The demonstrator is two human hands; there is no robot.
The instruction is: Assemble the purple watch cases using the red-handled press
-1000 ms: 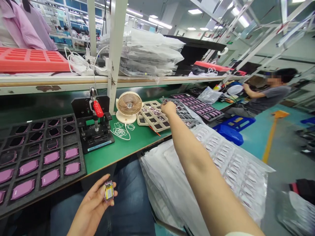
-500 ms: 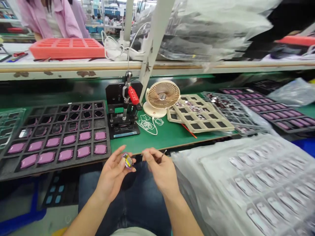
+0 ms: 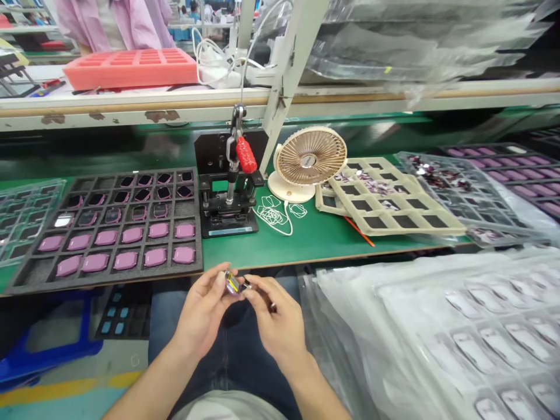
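The left hand (image 3: 199, 315) grips an open watch body (image 3: 233, 283) between thumb and fingers. Just beside it, the right hand (image 3: 280, 318) pinches a small part (image 3: 246, 285) at the body's edge. A fan (image 3: 308, 160) stands beyond the right hand.

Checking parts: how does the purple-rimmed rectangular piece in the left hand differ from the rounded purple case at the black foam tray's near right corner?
The purple-rimmed piece shows yellow; the rounded purple case, none. The left hand holds the piece tilted; the case lies in the black foam tray. Both show purple.
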